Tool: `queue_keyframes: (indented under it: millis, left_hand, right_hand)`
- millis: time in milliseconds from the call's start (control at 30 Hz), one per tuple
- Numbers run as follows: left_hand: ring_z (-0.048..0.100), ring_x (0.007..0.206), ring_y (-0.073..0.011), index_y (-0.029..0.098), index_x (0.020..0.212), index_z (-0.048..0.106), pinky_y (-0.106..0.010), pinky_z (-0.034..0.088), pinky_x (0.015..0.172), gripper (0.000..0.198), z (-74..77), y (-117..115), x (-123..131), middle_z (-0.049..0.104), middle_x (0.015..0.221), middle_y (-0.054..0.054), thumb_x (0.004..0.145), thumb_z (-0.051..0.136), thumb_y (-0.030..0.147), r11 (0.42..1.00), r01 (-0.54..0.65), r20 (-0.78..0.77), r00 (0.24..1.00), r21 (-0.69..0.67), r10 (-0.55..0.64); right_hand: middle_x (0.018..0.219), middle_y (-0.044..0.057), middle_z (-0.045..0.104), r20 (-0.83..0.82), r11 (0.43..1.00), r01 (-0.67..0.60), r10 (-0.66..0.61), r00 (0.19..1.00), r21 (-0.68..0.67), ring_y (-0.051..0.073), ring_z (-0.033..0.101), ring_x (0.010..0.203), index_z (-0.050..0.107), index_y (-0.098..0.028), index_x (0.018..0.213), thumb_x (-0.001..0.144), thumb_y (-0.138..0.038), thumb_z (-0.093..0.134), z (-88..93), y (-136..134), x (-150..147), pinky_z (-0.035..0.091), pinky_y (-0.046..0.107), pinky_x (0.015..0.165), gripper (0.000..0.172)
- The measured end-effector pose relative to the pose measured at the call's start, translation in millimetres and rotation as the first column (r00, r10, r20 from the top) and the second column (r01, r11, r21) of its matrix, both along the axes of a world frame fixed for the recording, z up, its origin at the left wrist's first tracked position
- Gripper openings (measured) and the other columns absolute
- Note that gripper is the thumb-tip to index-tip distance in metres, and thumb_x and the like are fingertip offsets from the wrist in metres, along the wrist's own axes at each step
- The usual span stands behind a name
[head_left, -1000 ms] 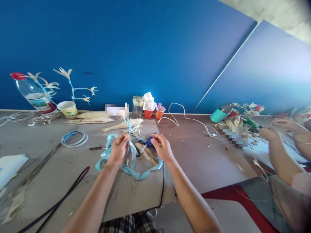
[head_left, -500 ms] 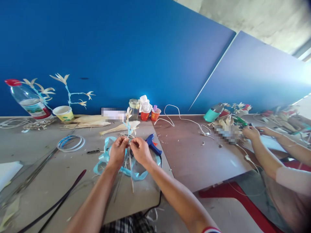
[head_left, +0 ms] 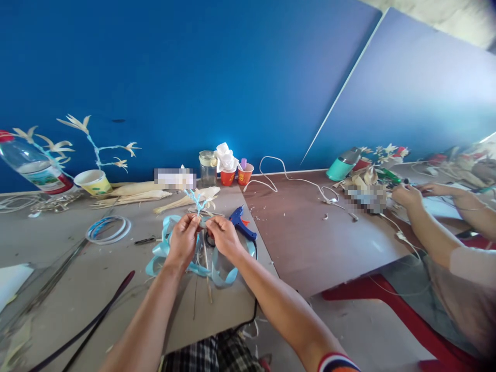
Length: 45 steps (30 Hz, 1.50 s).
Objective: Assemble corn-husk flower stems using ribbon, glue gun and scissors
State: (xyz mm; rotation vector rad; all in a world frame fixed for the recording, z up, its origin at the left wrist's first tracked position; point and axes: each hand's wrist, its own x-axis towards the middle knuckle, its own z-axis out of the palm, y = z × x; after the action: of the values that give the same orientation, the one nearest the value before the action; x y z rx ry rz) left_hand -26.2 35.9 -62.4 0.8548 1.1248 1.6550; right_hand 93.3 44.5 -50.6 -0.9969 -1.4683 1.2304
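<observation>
My left hand (head_left: 183, 241) and my right hand (head_left: 223, 237) meet over the grey table (head_left: 96, 279), both pinched on a thin stem wrapped in light blue ribbon (head_left: 197, 202) with pale dried-leaf tips. The stem rises just above my fingertips. A loose loop of light blue ribbon (head_left: 225, 274) lies under and around my hands. A blue glue gun (head_left: 242, 225) rests on the table just right of my right hand, its black cord (head_left: 253, 310) running toward me.
A ribbon-wrapped wire ring (head_left: 107, 230), black strap (head_left: 93, 323), plastic bottle (head_left: 33, 166), yellow cup (head_left: 93, 182), glass jar (head_left: 207, 168) and two orange cups (head_left: 235, 175) stand around. A white cable (head_left: 294, 181) crosses the brown table. Another person's hands (head_left: 411, 196) work at right.
My right hand let go of the glue gun, which now lies on the table, and came left to join my left hand on the ribbon-wrapped stem.
</observation>
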Motion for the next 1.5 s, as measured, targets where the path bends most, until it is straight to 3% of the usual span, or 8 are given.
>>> queue_keyframes:
  millis: [367,500,600,733,1000,1200,1333,1500]
  left_hand:
    - [0.051,0.056,-0.0106,0.019,0.074,0.062,-0.022,0.041,0.054,0.024,-0.6,1,2,0.058,0.065,0.003,0.064,0.075,0.037,1.000,0.013,0.031,0.999,-0.004,-0.013]
    - [0.050,0.055,-0.0078,0.017,0.071,0.060,-0.021,0.044,0.058,0.026,7.0,2,-5,0.055,0.063,0.004,0.061,0.078,0.032,0.999,-0.035,0.141,0.990,0.035,0.030]
    - [0.046,0.050,-0.0047,0.017,0.071,0.057,-0.020,0.044,0.058,0.027,12.6,4,-11,0.054,0.061,0.006,0.060,0.079,0.029,0.996,-0.078,0.173,0.983,0.048,0.068]
    - [0.046,0.048,-0.0032,0.016,0.072,0.057,-0.018,0.042,0.054,0.029,17.9,3,-14,0.056,0.062,0.006,0.058,0.080,0.028,0.996,-0.074,0.195,0.979,0.050,0.063]
    - [0.046,0.048,-0.0032,0.016,0.069,0.058,-0.017,0.042,0.052,0.031,23.6,1,-11,0.055,0.061,0.005,0.054,0.082,0.027,0.997,-0.064,0.205,0.977,0.045,0.054]
    - [0.047,0.048,-0.0028,0.015,0.069,0.055,-0.016,0.041,0.051,0.033,23.1,2,-11,0.055,0.062,0.005,0.053,0.082,0.028,0.996,-0.091,0.183,0.979,0.025,0.085]
    - [0.047,0.048,-0.0028,0.015,0.072,0.056,-0.017,0.042,0.051,0.033,21.0,3,-13,0.057,0.063,0.005,0.054,0.081,0.028,0.994,-0.109,0.183,0.978,0.027,0.103]
    - [0.047,0.047,-0.0028,0.015,0.070,0.057,-0.016,0.042,0.050,0.034,21.6,3,-14,0.056,0.061,0.006,0.053,0.082,0.028,0.992,-0.123,0.194,0.973,-0.003,0.121]
  right_hand:
    - [0.049,-0.004,0.040,-0.058,0.992,-0.012,0.005,0.998,-0.123,0.008,0.031,0.044,0.042,-0.020,0.059,0.081,-0.055,0.045,-4.9,5,1,0.025,0.022,0.043,0.042]
    - [0.053,-0.003,0.045,0.089,0.983,0.181,-0.184,0.979,0.037,0.011,0.042,0.052,0.049,-0.019,0.062,0.085,-0.046,0.043,-3.1,14,13,0.032,0.022,0.050,0.037]
    - [0.072,0.001,0.057,0.241,0.939,0.277,-0.322,0.915,0.203,0.013,0.053,0.069,0.059,-0.018,0.074,0.084,-0.030,0.047,4.1,20,25,0.041,0.023,0.065,0.019]
    - [0.093,0.005,0.061,0.428,0.926,0.213,-0.337,0.839,0.313,0.014,0.057,0.084,0.065,-0.019,0.089,0.083,-0.018,0.048,10.9,22,34,0.042,0.023,0.078,0.018]
    - [0.092,0.007,0.068,0.798,0.939,-0.157,-0.162,0.581,0.305,0.019,0.057,0.090,0.068,-0.019,0.087,0.085,-0.025,0.049,4.2,17,31,0.037,0.029,0.081,0.019]
    - [0.089,0.012,0.071,0.911,0.962,-0.079,-0.220,0.350,0.263,0.027,0.055,0.097,0.070,-0.017,0.082,0.086,-0.030,0.046,8.6,16,37,0.030,0.040,0.085,0.027]
    - [0.084,0.016,0.071,0.927,0.973,-0.016,-0.214,0.309,0.230,0.029,0.056,0.095,0.072,-0.014,0.080,0.088,-0.032,0.042,11.5,19,42,0.027,0.045,0.087,0.035]
    - [0.092,0.014,0.068,0.903,0.957,-0.059,-0.248,0.352,0.285,0.028,0.053,0.101,0.070,-0.017,0.087,0.086,-0.034,0.046,6.8,18,38,0.028,0.042,0.087,0.030]
